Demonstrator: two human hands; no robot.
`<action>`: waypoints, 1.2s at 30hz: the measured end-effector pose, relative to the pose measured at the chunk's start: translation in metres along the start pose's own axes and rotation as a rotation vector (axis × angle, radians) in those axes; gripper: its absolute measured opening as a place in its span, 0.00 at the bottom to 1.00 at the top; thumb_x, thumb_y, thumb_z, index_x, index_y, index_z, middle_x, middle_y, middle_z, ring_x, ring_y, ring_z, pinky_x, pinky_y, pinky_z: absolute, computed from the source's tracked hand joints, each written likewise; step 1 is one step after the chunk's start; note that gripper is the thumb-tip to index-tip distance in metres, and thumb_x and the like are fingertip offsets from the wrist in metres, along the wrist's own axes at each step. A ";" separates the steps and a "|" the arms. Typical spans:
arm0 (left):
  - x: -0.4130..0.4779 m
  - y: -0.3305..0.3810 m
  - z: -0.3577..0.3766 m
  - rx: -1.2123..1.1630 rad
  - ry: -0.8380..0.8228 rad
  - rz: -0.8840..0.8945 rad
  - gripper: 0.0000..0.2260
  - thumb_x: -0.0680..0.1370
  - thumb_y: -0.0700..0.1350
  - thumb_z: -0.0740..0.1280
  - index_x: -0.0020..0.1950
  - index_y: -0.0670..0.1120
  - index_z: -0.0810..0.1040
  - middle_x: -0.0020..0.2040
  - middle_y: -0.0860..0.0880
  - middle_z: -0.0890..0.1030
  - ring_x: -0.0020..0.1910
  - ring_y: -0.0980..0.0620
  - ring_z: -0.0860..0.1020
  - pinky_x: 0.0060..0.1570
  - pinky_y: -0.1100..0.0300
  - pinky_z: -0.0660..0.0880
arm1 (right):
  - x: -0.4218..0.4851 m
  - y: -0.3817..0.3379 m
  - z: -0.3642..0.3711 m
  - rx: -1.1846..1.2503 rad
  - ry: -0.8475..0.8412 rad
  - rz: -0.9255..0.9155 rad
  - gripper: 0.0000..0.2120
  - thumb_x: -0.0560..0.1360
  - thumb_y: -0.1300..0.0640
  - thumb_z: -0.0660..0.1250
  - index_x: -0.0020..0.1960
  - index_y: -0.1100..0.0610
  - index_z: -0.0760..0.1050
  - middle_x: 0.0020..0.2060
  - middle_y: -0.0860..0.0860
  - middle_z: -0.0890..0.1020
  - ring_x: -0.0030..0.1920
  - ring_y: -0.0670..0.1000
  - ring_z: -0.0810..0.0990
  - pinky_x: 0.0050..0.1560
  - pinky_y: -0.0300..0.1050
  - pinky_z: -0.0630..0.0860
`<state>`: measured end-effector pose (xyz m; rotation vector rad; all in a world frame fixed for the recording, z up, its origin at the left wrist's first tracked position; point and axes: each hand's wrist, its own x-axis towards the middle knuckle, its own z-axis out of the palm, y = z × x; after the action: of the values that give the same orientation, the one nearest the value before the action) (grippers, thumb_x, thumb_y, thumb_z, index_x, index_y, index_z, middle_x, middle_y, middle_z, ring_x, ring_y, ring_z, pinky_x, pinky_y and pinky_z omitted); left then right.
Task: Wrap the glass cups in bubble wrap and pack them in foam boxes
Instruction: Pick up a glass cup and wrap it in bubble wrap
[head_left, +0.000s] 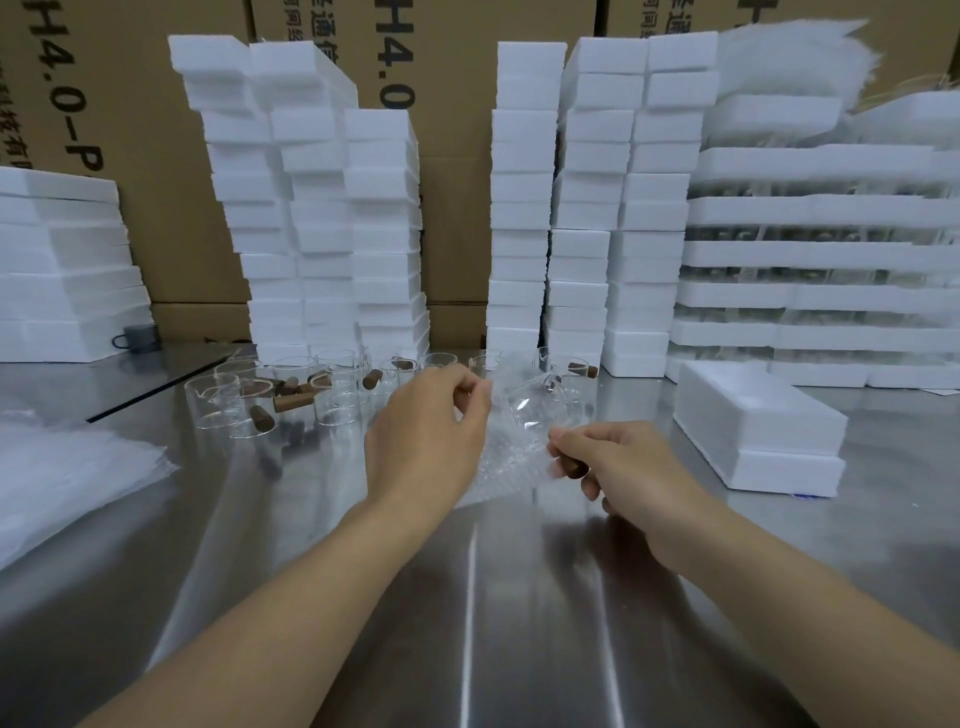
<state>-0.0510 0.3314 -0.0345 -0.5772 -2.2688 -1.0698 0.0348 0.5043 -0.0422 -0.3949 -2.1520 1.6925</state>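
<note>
Table (493, 597) centre: we wrap cup (524, 410). Left hand (426, 441) pinches wrap (501, 457) edge, right hand (623, 467) pinches handle (574, 467). We'd best keep wrap taut, glass fully covered.

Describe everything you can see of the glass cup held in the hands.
The clear glass cup with a stubby brown wooden handle is transparent, with a bright glare on its wall, and is held over the shiny steel table. The right hand pinches its handle; the left hand holds the clear bubble wrap sheet that lies under and partly round its body. Its exact tilt is hard to read.
</note>
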 end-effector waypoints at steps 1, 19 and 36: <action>-0.001 0.002 -0.001 -0.027 0.005 0.033 0.11 0.85 0.57 0.65 0.44 0.58 0.78 0.43 0.60 0.81 0.39 0.58 0.78 0.37 0.57 0.68 | 0.000 0.001 0.000 -0.013 0.007 -0.003 0.12 0.80 0.49 0.73 0.45 0.57 0.87 0.33 0.47 0.86 0.24 0.42 0.72 0.26 0.31 0.67; -0.017 0.039 -0.009 -0.150 0.208 0.607 0.09 0.84 0.51 0.68 0.58 0.52 0.86 0.54 0.54 0.80 0.56 0.52 0.75 0.57 0.53 0.72 | -0.001 -0.008 -0.009 0.111 -0.014 -0.095 0.16 0.77 0.68 0.65 0.39 0.48 0.79 0.29 0.46 0.76 0.27 0.44 0.68 0.29 0.37 0.67; 0.010 0.020 -0.028 -0.813 -0.292 -0.234 0.33 0.75 0.54 0.79 0.78 0.63 0.71 0.49 0.62 0.88 0.45 0.73 0.82 0.43 0.70 0.75 | -0.012 -0.010 -0.011 0.189 -0.153 -0.216 0.13 0.79 0.70 0.68 0.46 0.53 0.80 0.34 0.46 0.83 0.35 0.44 0.80 0.34 0.38 0.77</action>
<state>-0.0385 0.3222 -0.0020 -0.8298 -2.1012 -2.1745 0.0504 0.5063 -0.0315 0.0195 -2.0275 1.8296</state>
